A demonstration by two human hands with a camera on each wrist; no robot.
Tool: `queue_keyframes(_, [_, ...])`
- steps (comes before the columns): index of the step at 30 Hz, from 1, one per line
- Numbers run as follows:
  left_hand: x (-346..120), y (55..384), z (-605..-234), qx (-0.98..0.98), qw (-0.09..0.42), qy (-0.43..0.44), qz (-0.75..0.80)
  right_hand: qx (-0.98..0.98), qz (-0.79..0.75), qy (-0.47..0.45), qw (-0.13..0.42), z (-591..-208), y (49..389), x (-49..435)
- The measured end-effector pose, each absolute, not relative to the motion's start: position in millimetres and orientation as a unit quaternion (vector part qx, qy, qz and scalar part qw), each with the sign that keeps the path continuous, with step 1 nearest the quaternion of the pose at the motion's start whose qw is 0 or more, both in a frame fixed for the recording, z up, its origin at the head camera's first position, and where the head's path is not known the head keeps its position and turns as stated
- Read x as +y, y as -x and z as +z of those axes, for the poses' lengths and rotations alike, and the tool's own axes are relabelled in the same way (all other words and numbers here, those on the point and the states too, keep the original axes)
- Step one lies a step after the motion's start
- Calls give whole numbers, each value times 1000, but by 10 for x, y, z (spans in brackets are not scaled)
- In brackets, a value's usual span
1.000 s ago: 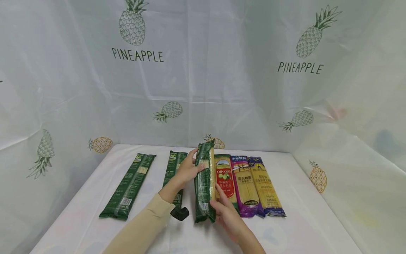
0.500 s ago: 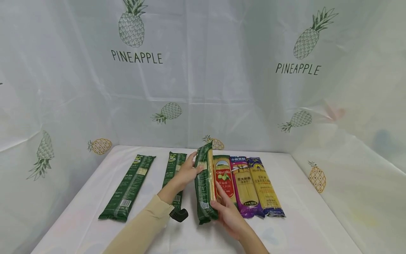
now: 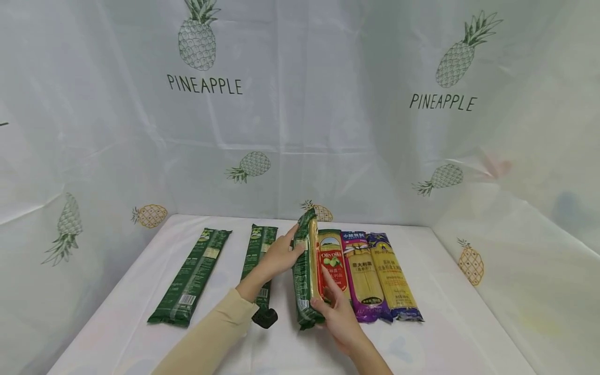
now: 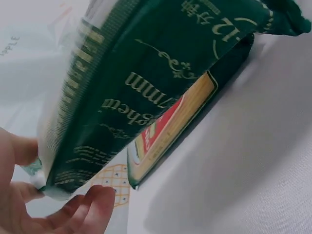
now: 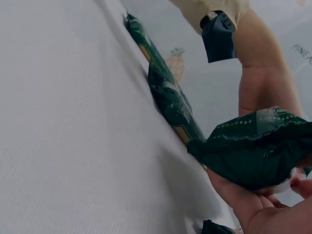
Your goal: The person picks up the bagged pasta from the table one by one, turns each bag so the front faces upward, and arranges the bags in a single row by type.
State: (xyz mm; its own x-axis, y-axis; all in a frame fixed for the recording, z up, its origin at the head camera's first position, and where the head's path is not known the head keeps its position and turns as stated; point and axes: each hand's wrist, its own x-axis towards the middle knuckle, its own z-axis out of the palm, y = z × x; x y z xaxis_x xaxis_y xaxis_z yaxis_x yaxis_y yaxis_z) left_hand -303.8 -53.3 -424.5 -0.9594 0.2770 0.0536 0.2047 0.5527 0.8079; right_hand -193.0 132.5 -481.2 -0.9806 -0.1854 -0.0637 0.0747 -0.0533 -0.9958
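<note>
Both hands hold a green spaghetti pack [image 3: 302,284] raised off the table near its middle. My left hand [image 3: 282,255] grips its far end, thumb on the printed back face. My right hand [image 3: 342,319] holds the near end from the right and below. The pack stands tilted, partly on its side, with a strip of its gold and red face turned right. In the left wrist view the left fingers [image 4: 95,207] curl about one end of the pack [image 4: 117,97]. The crimped near end [image 5: 258,156] rests over the right hand [image 5: 265,214] in the right wrist view.
Right of the held pack lie a red-labelled Olivoila pack [image 3: 334,260], a purple pasta pack [image 3: 364,273] and a yellow-blue pack [image 3: 395,276]. Two green packs lie leftward, one far left [image 3: 192,278], one [image 3: 259,245] partly behind the left arm. A black device [image 3: 265,318] hangs below the left wrist.
The held pack has rolled and shifted slightly right, so less of its printed back and more of its gold and red face shows. Both hands keep their hold. The other packs have not moved.
</note>
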Motion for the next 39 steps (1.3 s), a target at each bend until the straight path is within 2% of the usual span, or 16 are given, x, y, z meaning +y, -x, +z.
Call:
queue_keyframes(4, [-509,3014,-4241,895,7,-151,420,696,-713,39,70,-4801,1918,1300])
queue_keyframes(10, [-477,2986,-4287,880,-12,-173,442,721,-691,36,44,-4802,1899,1262])
queue_keyframes(24, [-482,2974,-4289,834,28,-116,538,757,-649,36,63,-4750,1912,1273])
queue_keyframes(29, [-521,3010,-4289,819,40,-102,564,756,-647,35,96,-4692,1950,1342])
queue_keyframes(39, [-572,3009,-4249,792,73,-91,600,630,-745,60,211,-4703,2038,1464])
